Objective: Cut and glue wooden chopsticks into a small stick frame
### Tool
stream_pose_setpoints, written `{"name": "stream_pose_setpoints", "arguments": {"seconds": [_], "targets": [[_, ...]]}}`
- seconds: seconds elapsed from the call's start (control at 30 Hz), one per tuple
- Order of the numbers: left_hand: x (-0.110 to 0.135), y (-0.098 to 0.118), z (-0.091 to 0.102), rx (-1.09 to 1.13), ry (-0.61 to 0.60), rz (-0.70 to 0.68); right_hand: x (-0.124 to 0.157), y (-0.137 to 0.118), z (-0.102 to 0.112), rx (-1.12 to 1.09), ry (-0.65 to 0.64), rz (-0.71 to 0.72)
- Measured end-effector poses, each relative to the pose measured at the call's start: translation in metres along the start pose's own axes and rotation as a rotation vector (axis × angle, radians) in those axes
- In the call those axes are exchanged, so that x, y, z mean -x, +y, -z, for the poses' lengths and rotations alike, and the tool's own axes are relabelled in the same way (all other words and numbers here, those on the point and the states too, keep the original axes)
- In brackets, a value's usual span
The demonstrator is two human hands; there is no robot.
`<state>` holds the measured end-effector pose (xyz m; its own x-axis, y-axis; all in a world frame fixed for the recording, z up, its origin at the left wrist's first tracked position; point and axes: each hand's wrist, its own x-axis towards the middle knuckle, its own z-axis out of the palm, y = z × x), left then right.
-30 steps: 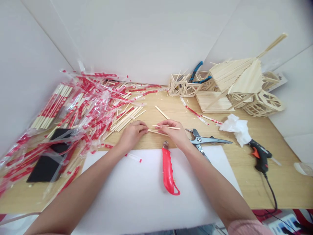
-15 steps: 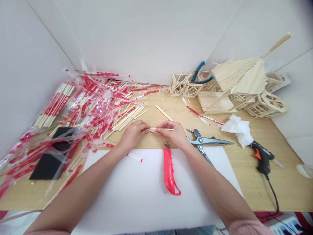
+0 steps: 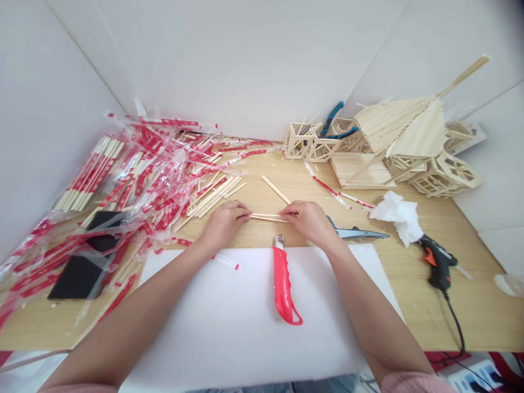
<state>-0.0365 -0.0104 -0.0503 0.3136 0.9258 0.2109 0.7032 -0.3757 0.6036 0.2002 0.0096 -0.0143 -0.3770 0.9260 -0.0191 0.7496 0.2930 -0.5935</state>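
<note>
Both hands meet over the wooden table (image 3: 413, 284) just beyond a white sheet (image 3: 229, 322). My left hand (image 3: 224, 222) pinches the left end of a small bundle of thin wooden sticks (image 3: 268, 217) lying flat. My right hand (image 3: 311, 219) is closed on the bundle's right end. A red utility knife (image 3: 283, 284) lies on the white sheet right below the sticks, blade end toward them. Grey shears (image 3: 358, 233) stick out from under my right hand.
A heap of red-and-clear chopstick wrappers (image 3: 135, 174) and loose sticks (image 3: 213, 196) fills the left side, partly over a black phone (image 3: 79, 273). Stick-built models (image 3: 409, 144), blue pliers (image 3: 333, 123), crumpled tissue (image 3: 395, 215) and a black glue gun (image 3: 438, 265) sit at the right.
My right hand brought its stick down onto the others and slid right along the bundle, now covering the shears' handles. The sticks now lie together flat between both hands.
</note>
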Motion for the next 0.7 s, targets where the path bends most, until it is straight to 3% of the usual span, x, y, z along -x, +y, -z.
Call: {"name": "stream_pose_setpoints", "arguments": {"seconds": [0.23,0.53,0.7], "targets": [[0.000,-0.001,-0.001,-0.007,-0.001,-0.002,0.002,0.003,0.003,0.126,-0.049,0.012],[0.001,0.000,0.000,-0.028,0.007,0.001,0.004,0.005,0.009,0.217,-0.163,-0.104],[0.001,0.000,-0.001,-0.031,0.000,-0.005,0.004,0.003,0.008,0.307,-0.121,-0.095]]}}
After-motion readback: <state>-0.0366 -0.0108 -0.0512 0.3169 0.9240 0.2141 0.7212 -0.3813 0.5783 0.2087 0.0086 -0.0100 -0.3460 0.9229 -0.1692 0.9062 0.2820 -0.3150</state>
